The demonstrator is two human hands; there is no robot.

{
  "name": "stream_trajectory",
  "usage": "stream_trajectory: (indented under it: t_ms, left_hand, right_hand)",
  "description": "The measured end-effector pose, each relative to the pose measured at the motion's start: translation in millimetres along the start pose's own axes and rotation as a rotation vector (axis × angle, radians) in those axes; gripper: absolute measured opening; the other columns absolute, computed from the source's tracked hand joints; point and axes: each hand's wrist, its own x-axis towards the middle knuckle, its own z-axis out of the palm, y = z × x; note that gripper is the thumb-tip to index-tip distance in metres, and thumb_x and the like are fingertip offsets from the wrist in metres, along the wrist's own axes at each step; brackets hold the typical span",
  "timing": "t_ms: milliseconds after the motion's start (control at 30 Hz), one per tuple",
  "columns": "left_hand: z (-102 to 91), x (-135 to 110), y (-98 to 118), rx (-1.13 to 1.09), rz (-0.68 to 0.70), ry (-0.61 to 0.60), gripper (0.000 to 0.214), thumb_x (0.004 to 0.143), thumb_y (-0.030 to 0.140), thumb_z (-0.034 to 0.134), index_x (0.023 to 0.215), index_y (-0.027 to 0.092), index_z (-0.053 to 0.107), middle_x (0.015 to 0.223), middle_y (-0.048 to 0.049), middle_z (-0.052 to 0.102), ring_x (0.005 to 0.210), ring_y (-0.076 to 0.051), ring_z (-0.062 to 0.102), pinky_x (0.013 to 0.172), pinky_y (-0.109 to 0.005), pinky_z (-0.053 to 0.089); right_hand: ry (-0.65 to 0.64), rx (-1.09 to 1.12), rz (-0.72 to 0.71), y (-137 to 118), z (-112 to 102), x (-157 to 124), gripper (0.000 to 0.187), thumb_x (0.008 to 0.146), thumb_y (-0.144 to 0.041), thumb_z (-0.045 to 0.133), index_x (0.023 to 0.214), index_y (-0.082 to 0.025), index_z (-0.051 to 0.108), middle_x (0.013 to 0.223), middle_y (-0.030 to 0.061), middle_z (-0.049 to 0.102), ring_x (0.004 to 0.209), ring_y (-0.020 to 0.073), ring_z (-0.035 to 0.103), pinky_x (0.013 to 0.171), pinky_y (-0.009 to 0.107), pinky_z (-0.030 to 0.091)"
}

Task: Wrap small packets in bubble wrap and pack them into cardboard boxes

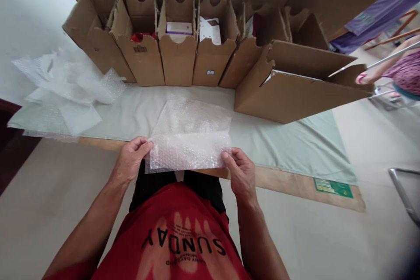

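Note:
A clear sheet of bubble wrap stretches between my two hands at the table's front edge. Its far part lies on the pale green cloth, and its near part is lifted and folded over. My left hand pinches the left edge between thumb and fingers. On the other side, my right hand grips the right edge the same way. Whether anything lies inside the fold cannot be made out.
A pile of loose bubble wrap sits at the left on the cloth. Several open cardboard boxes line the back, with small packages inside some. A larger cardboard box stands angled at the right. Another person is at the far right.

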Motion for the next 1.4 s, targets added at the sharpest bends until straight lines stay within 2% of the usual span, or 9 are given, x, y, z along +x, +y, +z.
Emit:
stream_trajectory:
  t_ms: [133, 200, 467, 567, 667, 900, 1000, 1133, 1400]
  left_hand:
    - [3.3, 3.0, -8.3, -0.037, -0.022, -0.017, 0.035, 0.064, 0.044, 0.085, 0.065, 0.018, 0.061, 0.053, 0.0082, 0.050, 0.049, -0.006, 0.040, 0.048, -0.017, 0.033]
    - [3.8, 3.1, -13.5, -0.059, -0.049, -0.018, 0.038, 0.064, 0.046, 0.086, 0.064, 0.018, 0.060, 0.054, 0.0085, 0.049, 0.049, -0.005, 0.039, 0.048, -0.017, 0.032]
    - [-0.2, -6.3, -6.3, -0.195, -0.091, -0.026, 0.052, 0.047, 0.055, 0.095, 0.061, 0.016, 0.063, 0.055, 0.0053, 0.057, 0.052, -0.008, 0.049, 0.052, -0.020, 0.042]
    - [-6.5, -10.0, -1.5, -0.194, -0.147, -0.105, 0.058, 0.039, 0.060, 0.097, 0.063, 0.016, 0.068, 0.056, 0.0015, 0.062, 0.053, -0.012, 0.055, 0.054, -0.025, 0.047]
    - [-13.7, -10.3, -1.7, -0.190, -0.191, -0.194, 0.060, 0.036, 0.062, 0.097, 0.062, 0.016, 0.069, 0.053, 0.0001, 0.062, 0.050, -0.014, 0.056, 0.052, -0.026, 0.048]
    - [-25.1, -4.5, -8.9, -0.084, -0.153, -0.379, 0.057, 0.045, 0.056, 0.097, 0.073, 0.016, 0.067, 0.068, -0.0014, 0.070, 0.061, -0.014, 0.064, 0.058, -0.024, 0.053]
    - [-29.1, -5.1, -8.4, 0.071, -0.101, -0.405, 0.052, 0.059, 0.041, 0.093, 0.095, 0.018, 0.064, 0.078, -0.0010, 0.073, 0.068, -0.015, 0.068, 0.064, -0.026, 0.056]
    - [-36.9, -6.0, -4.6, 0.250, -0.017, -0.426, 0.079, 0.073, 0.034, 0.080, 0.141, 0.019, 0.044, 0.080, 0.0026, 0.069, 0.071, -0.015, 0.068, 0.071, -0.031, 0.058]
    - [-48.0, 3.4, 17.2, 0.556, 0.223, -0.366, 0.068, 0.077, 0.043, 0.071, 0.139, 0.020, 0.057, 0.123, -0.0123, 0.067, 0.111, -0.026, 0.067, 0.092, -0.041, 0.058]
  right_hand:
    - [-0.116, 0.024, -0.013, 1.4, -8.2, -7.5, 0.063, 0.087, -0.042, 0.073, 0.145, -0.030, 0.053, 0.085, -0.0007, 0.066, 0.071, 0.0155, 0.061, 0.066, 0.030, 0.054]
    - [-0.231, -0.037, -0.037, 2.9, -10.4, -10.6, 0.070, 0.086, -0.040, 0.075, 0.151, -0.032, 0.050, 0.104, 0.0041, 0.071, 0.077, 0.0169, 0.064, 0.072, 0.033, 0.057]
    - [-0.039, -0.183, -0.193, 0.3, -9.0, -3.3, 0.016, 0.089, -0.040, 0.070, 0.094, -0.029, 0.081, 0.121, 0.0078, 0.069, 0.110, 0.0246, 0.065, 0.099, 0.043, 0.052]
    - [-0.165, 0.015, -0.115, -11.6, -15.3, -2.1, 0.015, 0.088, -0.043, 0.074, 0.089, -0.030, 0.081, 0.141, 0.0056, 0.063, 0.120, 0.0265, 0.064, 0.108, 0.048, 0.049]
    - [-0.298, 0.167, -0.001, -20.4, -19.8, -2.8, 0.018, 0.087, -0.047, 0.075, 0.087, -0.031, 0.082, 0.125, 0.0058, 0.074, 0.115, 0.0269, 0.067, 0.108, 0.050, 0.049]
    - [-0.174, 0.320, 0.186, -13.6, -9.1, -3.9, 0.024, 0.081, -0.047, 0.079, 0.092, -0.026, 0.083, 0.109, 0.0081, 0.077, 0.091, 0.0219, 0.068, 0.065, 0.031, 0.058]
    - [-0.120, 0.321, 0.154, -9.7, -6.0, -5.0, 0.019, 0.081, -0.043, 0.080, 0.091, -0.027, 0.083, 0.096, 0.0053, 0.077, 0.078, 0.0176, 0.066, 0.063, 0.029, 0.057]
    - [-0.158, 0.274, 0.079, -8.3, -6.3, -7.8, 0.017, 0.084, -0.042, 0.078, 0.088, -0.027, 0.083, 0.088, 0.0037, 0.076, 0.073, 0.0157, 0.065, 0.065, 0.029, 0.057]
    - [-0.227, 0.163, -0.146, -3.2, -15.3, -11.7, 0.014, 0.092, -0.034, 0.070, 0.094, -0.030, 0.083, 0.104, 0.0042, 0.077, 0.083, 0.0176, 0.069, 0.074, 0.032, 0.057]
